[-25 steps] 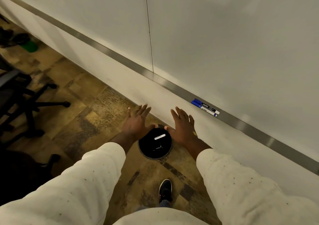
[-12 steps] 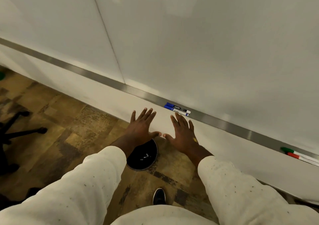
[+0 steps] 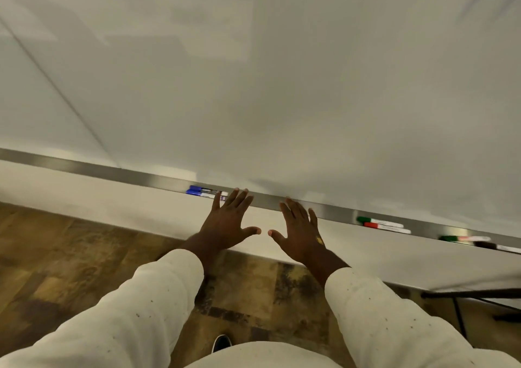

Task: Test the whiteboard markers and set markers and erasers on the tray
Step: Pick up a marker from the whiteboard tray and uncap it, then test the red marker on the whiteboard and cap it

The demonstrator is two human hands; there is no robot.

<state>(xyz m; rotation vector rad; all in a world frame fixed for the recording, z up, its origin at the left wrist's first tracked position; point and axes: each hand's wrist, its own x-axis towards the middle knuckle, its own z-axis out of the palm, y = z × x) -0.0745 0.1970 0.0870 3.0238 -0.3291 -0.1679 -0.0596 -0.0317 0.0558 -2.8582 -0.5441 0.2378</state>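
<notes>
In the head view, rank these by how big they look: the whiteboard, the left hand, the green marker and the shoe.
1. whiteboard, by far the largest.
2. left hand, though it is nearer the camera.
3. green marker and shoe: they look about alike, and the shoe is partly hidden, so they are left unranked.

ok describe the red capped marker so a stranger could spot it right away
Follow the metal tray under the whiteboard to the first marker pair right of the right hand. The red capped marker is the nearer one; its neighbour behind has a green cap.
</notes>
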